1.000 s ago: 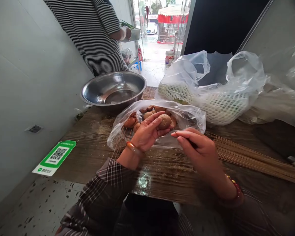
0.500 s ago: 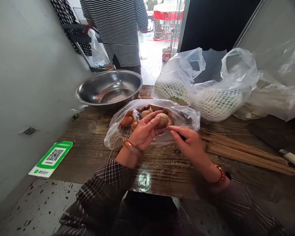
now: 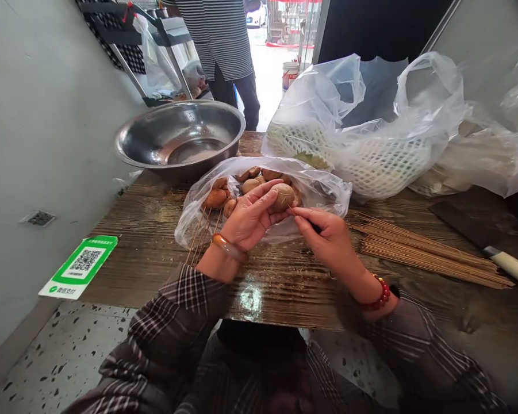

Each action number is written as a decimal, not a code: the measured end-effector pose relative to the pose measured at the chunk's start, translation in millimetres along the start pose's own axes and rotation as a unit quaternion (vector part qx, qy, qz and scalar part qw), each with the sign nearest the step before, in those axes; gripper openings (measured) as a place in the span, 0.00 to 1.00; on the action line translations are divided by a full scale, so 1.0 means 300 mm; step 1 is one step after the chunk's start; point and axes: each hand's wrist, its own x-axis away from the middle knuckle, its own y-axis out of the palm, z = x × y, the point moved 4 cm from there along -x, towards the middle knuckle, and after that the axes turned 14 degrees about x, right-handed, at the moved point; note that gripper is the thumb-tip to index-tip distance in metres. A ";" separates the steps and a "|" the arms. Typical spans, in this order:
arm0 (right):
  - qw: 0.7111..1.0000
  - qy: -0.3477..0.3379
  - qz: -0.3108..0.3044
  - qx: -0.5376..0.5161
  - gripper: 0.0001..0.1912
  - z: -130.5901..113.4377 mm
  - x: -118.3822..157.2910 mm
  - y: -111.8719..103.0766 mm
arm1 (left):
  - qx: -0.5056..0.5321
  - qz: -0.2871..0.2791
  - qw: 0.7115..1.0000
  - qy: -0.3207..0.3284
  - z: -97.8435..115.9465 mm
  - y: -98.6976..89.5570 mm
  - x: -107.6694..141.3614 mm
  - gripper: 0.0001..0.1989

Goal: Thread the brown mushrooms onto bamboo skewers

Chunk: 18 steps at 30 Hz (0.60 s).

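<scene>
Between the thumb and fingers of my left hand (image 3: pixel 248 221) is a brown mushroom (image 3: pixel 283 197) with score marks on its cap. My right hand (image 3: pixel 330 233) pinches a thin wooden skewer (image 3: pixel 291 210), its tip against the lower right edge of that mushroom. Most of this skewer is hidden by my fingers. Both hands are over the near side of an open clear plastic bag (image 3: pixel 327 192). More mushrooms (image 3: pixel 216 199) lie inside the bag. Several skewers (image 3: pixel 197 238) stick out at its left, beside my left wrist; their far ends meet the mushrooms there.
A bundle of wooden skewers (image 3: pixel 431 256) lies right of my right hand, near a cleaver (image 3: pixel 511 265). Behind the mushrooms stand a steel basin (image 3: pixel 133 135) and plastic bags (image 3: pixel 383 167) of net-wrapped produce. A QR-code card (image 3: pixel 80 267) lies at the table's left edge. A person (image 3: pixel 218 40) stands beyond.
The view has tilted down slightly, so everything sits higher in the picture. Both hands keep their hold on the mushroom and skewer, nearly unmoved. The person beyond has shifted slightly.
</scene>
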 end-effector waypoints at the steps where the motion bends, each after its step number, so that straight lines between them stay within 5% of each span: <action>1: 1.000 0.005 0.000 -0.001 0.12 0.002 0.000 0.000 | -0.001 0.001 1.000 0.000 -0.001 0.000 -0.001 0.16; 18: 0.998 0.059 -0.025 -0.011 0.12 0.019 -0.004 0.001 | -0.032 0.025 0.999 -0.004 -0.008 0.010 0.004 0.13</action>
